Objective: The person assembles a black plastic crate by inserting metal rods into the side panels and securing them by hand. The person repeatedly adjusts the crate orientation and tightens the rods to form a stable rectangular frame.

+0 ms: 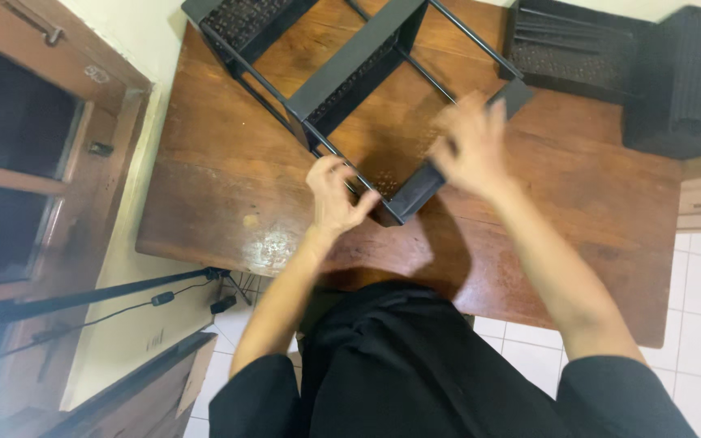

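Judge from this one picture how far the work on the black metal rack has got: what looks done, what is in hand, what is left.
Done: the black metal rack lies on the wooden table, rods and shelves joined. In hand: the left hand pinches a thin rod by the near corner; the blurred right hand is over the end bar. Left: stacked black panels lie apart, unfitted.

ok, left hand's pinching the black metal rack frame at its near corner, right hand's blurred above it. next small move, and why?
Probably settle the right hand onto the near end bar of the black metal rack frame. The left hand grips only one thin rod, while the right is motion-blurred and seems not yet to hold anything, so the frame is steadied on one side.
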